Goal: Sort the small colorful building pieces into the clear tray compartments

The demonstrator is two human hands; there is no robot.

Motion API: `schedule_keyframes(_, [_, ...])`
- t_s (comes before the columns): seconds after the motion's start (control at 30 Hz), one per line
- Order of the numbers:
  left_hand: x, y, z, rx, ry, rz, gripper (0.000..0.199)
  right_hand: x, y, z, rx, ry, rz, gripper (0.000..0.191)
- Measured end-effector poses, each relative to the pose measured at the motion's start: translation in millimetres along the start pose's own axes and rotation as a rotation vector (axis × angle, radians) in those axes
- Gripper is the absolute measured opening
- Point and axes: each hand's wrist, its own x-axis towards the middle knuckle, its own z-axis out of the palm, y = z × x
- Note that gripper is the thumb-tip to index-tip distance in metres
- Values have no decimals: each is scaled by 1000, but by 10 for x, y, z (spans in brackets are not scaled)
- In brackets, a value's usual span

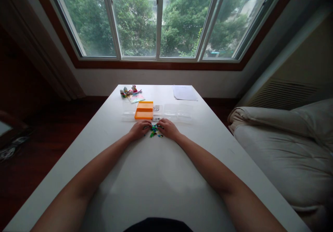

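Observation:
A small pile of tiny green, blue and dark pieces (154,130) lies on the white table, too small to tell their exact kind. My left hand (139,129) rests at the pile's left side, its fingers loosely bent over the edge pieces. On the other side, my right hand (168,128) touches the pile with curved, spread fingers. Neither hand visibly grips a piece, though the fingertips are small and partly hidden. Just beyond the hands stands an orange open tray (144,110), with clear plastic boxes (178,113) to its right.
Small colourful figures (129,91) and a shiny patterned card (136,98) lie at the table's far left. White paper sheets (185,92) sit at the far right. The white table (156,183) reaches toward a window; a cushioned sofa (286,145) stands to the right.

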Motion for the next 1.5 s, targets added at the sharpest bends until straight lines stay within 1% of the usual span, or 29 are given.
schedule_keyframes(0.13, [-19,78,-36,-3,-46,50,28,-5,58,-4,25,23,43,18])
schedule_keyframes(0.27, [-80,177,-55,77,-105,107,45,-16,79,-30,25,29,88,21])
schedule_keyframes(0.37, [-132,241,-52,160,-179,143,58,-18,63,-38,43,43,90,22])
schedule_keyframes(0.43, [-154,264,-40,212,-233,165,63,-11,40,-28,81,67,105,23])
schedule_keyframes(0.5, [-162,269,-22,262,-263,156,63,4,12,-13,135,90,120,25])
schedule_keyframes(0.63, [-160,251,9,339,-263,80,63,41,-11,-34,211,118,111,30])
schedule_keyframes(0.7, [-163,241,10,358,-259,63,63,51,20,-101,210,136,135,31])
schedule_keyframes(0.77, [-170,232,1,370,-245,49,63,47,81,-208,182,134,196,31])
schedule_keyframes(0.8, [-175,225,-6,374,-236,40,63,40,119,-271,159,117,236,30])
schedule_keyframes(0.83, [-181,216,-13,375,-231,29,62,30,157,-335,129,74,277,28])
schedule_keyframes(0.9, [-194,190,-29,370,-231,5,62,6,220,-451,90,-64,345,21])
schedule_keyframes(1.0, [-213,140,-48,352,-251,-22,64,-21,235,-540,115,-285,367,12])
schedule_keyframes(1.03, [-217,126,-52,347,-259,-26,65,-23,215,-539,130,-326,363,11])
schedule_keyframes(1.07, [-219,114,-54,343,-268,-27,66,-22,185,-525,146,-341,358,10])
schedule_keyframes(1.13, [-220,98,-55,335,-287,-23,68,-12,112,-462,189,-315,336,11])
schedule_keyframes(1.23, [-216,99,-47,312,-306,-6,70,6,30,-334,292,-239,282,17])
schedule_keyframes(1.3, [-217,110,-41,292,-302,9,70,10,19,-265,329,-166,255,20])
schedule_keyframes(1.4, [-221,135,-42,257,-275,38,69,-6,51,-215,266,-9,200,20])
schedule_keyframes(1.43, [-221,145,-46,244,-262,50,68,-15,64,-207,231,21,165,19])
schedule_keyframes(1.5, [-219,168,-63,222,-235,76,65,-34,75,-191,176,20,69,20])
